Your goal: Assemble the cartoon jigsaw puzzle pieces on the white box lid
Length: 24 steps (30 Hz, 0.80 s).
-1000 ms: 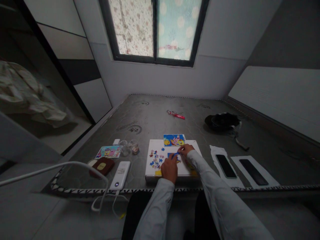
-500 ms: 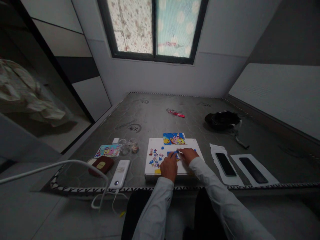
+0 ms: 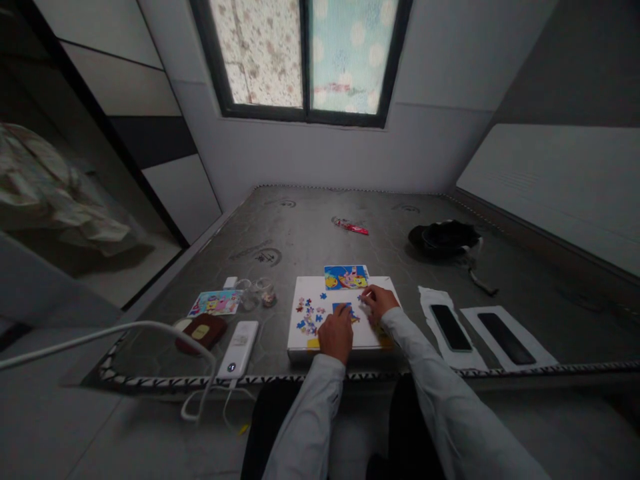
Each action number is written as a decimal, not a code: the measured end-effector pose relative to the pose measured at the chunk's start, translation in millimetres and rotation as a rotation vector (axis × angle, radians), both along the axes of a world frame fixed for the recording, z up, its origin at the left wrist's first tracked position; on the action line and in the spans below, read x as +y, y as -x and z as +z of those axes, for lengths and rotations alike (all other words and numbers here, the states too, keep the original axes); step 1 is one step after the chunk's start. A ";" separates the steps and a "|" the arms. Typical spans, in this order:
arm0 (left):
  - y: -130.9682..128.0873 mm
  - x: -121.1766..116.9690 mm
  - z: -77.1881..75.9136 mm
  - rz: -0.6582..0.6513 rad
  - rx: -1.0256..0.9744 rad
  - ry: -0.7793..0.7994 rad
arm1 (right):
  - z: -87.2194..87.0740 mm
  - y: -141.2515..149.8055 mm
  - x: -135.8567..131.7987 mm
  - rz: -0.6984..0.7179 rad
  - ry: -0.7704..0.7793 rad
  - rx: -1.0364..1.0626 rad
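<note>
On the white cardboard box [image 3: 350, 347], in the middle of its top and just in front of the person, lay a small joined section of a blue, multicoloured cardboard jigsaw puzzle [image 3: 343, 308]. The left hand [image 3: 336, 335] rested at its near side, with its fingers touching the section; whether they gripped any part of it could not be told. The right hand [image 3: 381, 302] was just beyond the section's right side, its fingers together on a small bluish puzzle piece [image 3: 361, 299], apart from the section. Loose blue, pink and brown puzzle pieces [image 3: 309, 317] were scattered over the left part of the box, and a glossy blue cartoon picture card [image 3: 346, 277] lay at its far edge. The box stood near the front edge of a grey mattress with black-and-white edging [image 3: 305, 247]. To the left of it were clear plastic containers [image 3: 249, 298], a colourful pink-and-blue cartoon sheet [image 3: 216, 303], a reddish-brown case [image 3: 204, 331] and a white power bank [image 3: 240, 348] with a white cable plugged into it. To the right, a dark-screened phone [image 3: 451, 328] and a flat black rectangular object [image 3: 507, 339] lay on separate white sheets. Farther back were a shiny red wrapper [image 3: 353, 227] and, to its right, a black cap [image 3: 442, 239].
</note>
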<state>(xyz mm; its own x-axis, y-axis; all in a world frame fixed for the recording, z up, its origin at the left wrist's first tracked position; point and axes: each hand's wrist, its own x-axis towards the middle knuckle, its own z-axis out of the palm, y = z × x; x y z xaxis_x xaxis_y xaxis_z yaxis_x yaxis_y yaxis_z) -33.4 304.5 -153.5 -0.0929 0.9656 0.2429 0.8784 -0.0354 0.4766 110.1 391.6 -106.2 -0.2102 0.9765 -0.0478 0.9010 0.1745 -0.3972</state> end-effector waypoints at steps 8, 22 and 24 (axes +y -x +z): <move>1.0 -0.6 2.2 -0.011 0.007 0.034 | -10.9 10.6 10.8 -0.004 0.085 0.171; 0.7 -1.3 5.3 -0.010 0.004 0.045 | -22.9 12.1 24.5 -0.022 0.076 0.152; 0.7 -1.1 4.9 -0.007 0.004 0.043 | -23.7 12.7 25.7 -0.045 0.066 0.141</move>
